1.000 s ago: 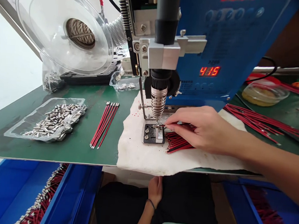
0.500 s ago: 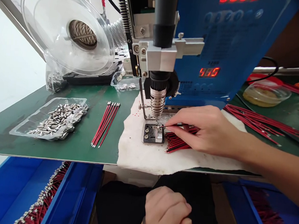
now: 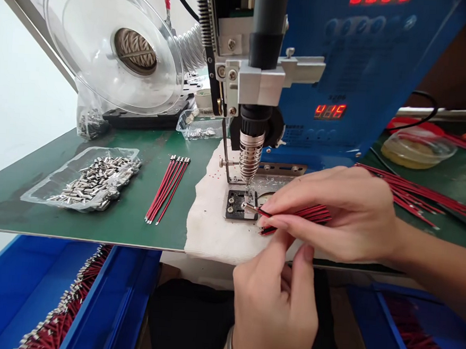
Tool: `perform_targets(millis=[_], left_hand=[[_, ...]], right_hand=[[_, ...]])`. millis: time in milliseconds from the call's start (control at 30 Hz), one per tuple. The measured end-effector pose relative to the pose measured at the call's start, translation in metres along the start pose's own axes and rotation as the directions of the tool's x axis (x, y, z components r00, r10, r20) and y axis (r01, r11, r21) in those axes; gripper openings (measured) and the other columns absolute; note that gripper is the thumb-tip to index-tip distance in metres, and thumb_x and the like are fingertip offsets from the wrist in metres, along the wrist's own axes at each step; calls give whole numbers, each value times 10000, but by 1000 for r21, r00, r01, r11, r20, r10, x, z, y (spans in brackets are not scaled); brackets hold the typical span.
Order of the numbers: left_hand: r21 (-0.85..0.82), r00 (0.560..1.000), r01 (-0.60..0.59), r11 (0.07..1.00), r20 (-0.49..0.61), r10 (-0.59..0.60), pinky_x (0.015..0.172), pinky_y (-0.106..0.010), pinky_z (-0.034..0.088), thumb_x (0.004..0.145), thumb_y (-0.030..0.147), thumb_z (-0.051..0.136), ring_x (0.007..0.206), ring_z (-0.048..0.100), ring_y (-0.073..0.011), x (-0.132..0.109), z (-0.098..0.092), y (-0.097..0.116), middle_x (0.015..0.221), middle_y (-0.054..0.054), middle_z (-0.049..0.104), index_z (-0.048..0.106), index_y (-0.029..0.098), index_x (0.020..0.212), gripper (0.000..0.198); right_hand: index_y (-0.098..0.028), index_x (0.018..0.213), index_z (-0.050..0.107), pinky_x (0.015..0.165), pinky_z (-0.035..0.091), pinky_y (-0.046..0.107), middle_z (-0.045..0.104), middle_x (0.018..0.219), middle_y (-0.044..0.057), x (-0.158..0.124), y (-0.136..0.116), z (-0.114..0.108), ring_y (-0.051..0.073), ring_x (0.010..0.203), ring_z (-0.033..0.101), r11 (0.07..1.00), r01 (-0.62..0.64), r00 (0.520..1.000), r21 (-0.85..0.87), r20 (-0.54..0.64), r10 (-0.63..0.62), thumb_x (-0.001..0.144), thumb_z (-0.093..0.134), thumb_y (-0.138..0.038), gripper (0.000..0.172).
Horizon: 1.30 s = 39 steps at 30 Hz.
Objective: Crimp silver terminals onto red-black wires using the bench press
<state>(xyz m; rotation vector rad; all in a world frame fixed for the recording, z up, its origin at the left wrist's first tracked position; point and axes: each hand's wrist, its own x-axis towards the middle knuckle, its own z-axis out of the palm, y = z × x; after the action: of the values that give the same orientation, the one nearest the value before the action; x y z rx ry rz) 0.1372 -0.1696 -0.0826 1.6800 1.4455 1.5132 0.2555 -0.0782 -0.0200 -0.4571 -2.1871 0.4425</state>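
In the head view my right hand pinches a red and black wire between thumb and fingertips. A small silver cylinder is on the wire's left end, tilted over the small black fixture. Just above is the coiled metal tip of the soldering machine. My left hand is raised below, its curled fingertips close to my right thumb; whatever they hold, if anything, is hidden. Under my right hand lies a bundle of red and black wires on the white cloth.
A clear tray of silver cylinders stands left, beside a row of finished-looking wires. The blue machine fills the back. More wires lie right. Blue bins sit below the table edge.
My right hand has drawn the wire and cylinder slightly up off the fixture toward me. My left hand has risen from my lap to meet it. The view has shifted slightly.
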Motion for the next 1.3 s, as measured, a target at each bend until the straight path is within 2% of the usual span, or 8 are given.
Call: perform_targets(millis=[167, 333, 467, 567, 667, 800, 1000, 1300], left_hand=[[93, 994, -29, 995, -98, 38, 488, -227, 405, 910, 131, 556, 427, 557, -92, 3, 3, 0, 504, -5, 602, 640, 149, 669, 255], [27, 990, 76, 997, -117, -72, 461, -207, 392, 933, 212, 568, 389, 504, -77, -5, -7, 3, 470, 43, 558, 710, 188, 789, 203], [106, 958, 222, 969, -207, -197, 486, -209, 398, 952, 301, 567, 430, 516, -87, -3, -38, -6, 491, 50, 561, 710, 212, 800, 227], [178, 933, 307, 935, -250, -259, 477, -229, 374, 964, 369, 543, 461, 492, -111, 10, -69, -17, 501, 41, 522, 647, 204, 785, 265], [344, 949, 278, 897, -245, -200, 483, -247, 352, 977, 400, 490, 480, 460, -122, 30, -96, -24, 528, 27, 509, 592, 208, 727, 331], [700, 991, 132, 702, -69, -117, 526, -283, 314, 961, 386, 453, 476, 455, -150, 60, -116, -24, 501, 15, 490, 525, 221, 655, 355], [967, 956, -11, 255, 85, -282, 564, -322, 250, 961, 401, 379, 665, 610, -296, 95, -114, -24, 707, -77, 656, 509, 237, 710, 327], [983, 950, -135, 127, 165, -267, 590, -369, 391, 948, 423, 389, 803, 687, -362, 120, -114, -29, 821, -112, 722, 644, 237, 730, 384]], right_hand=[[-234, 888, 723, 631, 598, 278, 798, 826, -1, -1, 1, 1, 156, 710, 742, 998, 26, 999, 49, 47, -28, 885, 709, -207, 31], [-214, 916, 720, 641, 560, 258, 787, 815, 4, 0, 7, -4, 136, 703, 719, 998, 54, 996, -10, 70, -53, 910, 678, -218, 42], [-216, 876, 727, 557, 449, 287, 731, 684, -3, -1, 22, -16, 141, 590, 641, 918, 195, 978, -346, 136, -156, 953, 607, -262, 150], [-222, 874, 747, 596, 438, 305, 735, 747, 26, -1, 31, -22, 164, 654, 651, 905, 154, 939, -395, 343, -10, 951, 565, -236, 198], [-208, 912, 758, 627, 449, 307, 735, 825, 46, -2, 34, -23, 176, 708, 658, 904, 84, 900, -419, 421, 112, 933, 577, -229, 184], [-218, 929, 767, 637, 452, 299, 726, 878, 42, -1, 36, -20, 163, 713, 651, 902, 51, 882, -429, 442, 161, 938, 571, -244, 198], [-218, 895, 777, 679, 475, 298, 722, 877, 31, -1, 38, -20, 161, 732, 657, 905, 23, 880, -425, 439, 183, 938, 551, -218, 229], [-194, 875, 759, 678, 483, 281, 734, 872, 46, 0, 37, -22, 157, 746, 657, 917, 41, 909, -397, 396, 130, 930, 556, -185, 210]])
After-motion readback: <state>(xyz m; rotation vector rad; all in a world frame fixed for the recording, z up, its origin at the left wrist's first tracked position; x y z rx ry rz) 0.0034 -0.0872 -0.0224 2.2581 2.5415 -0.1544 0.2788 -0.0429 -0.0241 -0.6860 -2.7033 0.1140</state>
